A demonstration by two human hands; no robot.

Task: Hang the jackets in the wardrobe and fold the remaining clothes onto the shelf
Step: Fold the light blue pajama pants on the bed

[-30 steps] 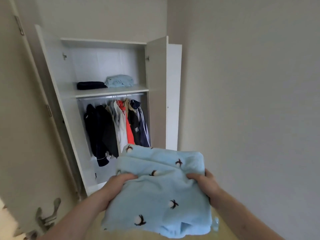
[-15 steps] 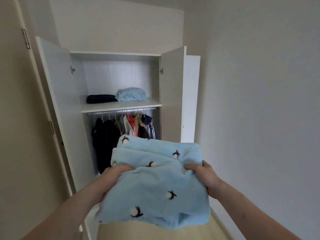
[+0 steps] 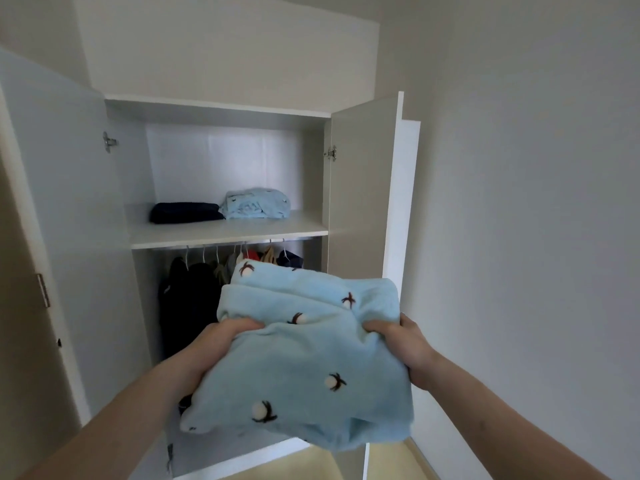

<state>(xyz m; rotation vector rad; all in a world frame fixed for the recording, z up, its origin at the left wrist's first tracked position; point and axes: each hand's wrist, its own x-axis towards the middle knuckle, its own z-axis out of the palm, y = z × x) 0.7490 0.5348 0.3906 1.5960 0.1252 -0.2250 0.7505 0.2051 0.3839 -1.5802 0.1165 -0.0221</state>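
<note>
Now, room: pale plain walls to the right and above; a strip of light wooden floor [image 3: 311, 469] shows at the bottom.
Wardrobe: white wardrobe [image 3: 221, 109] standing open, its left door [image 3: 62, 202] and right door [image 3: 363, 188] swung outward, metal hinges showing on both.
Shelf: flat white shelf [image 3: 225, 233] with a straight front edge; bare board lies in front of and to either side of the two folded pieces.
On the shelf: a dark folded garment [image 3: 185, 213] lies just beside a light blue folded bundle [image 3: 256, 204]; the two seem to touch.
Rail: jackets [image 3: 194, 296] hang on hangers below the shelf, mostly dark, with red and tan further right.
Held piece: folded light blue fleece garment [image 3: 311, 358], soft and fuzzy, dotted with white pompoms and dark stitches; held in the air below the shelf edge, in front of the jackets.
Left hand: left hand [image 3: 221, 341] grips the garment's left side, fingers curled into the fabric.
Right hand: right hand [image 3: 405, 344] clamps its right side the same way.
</note>
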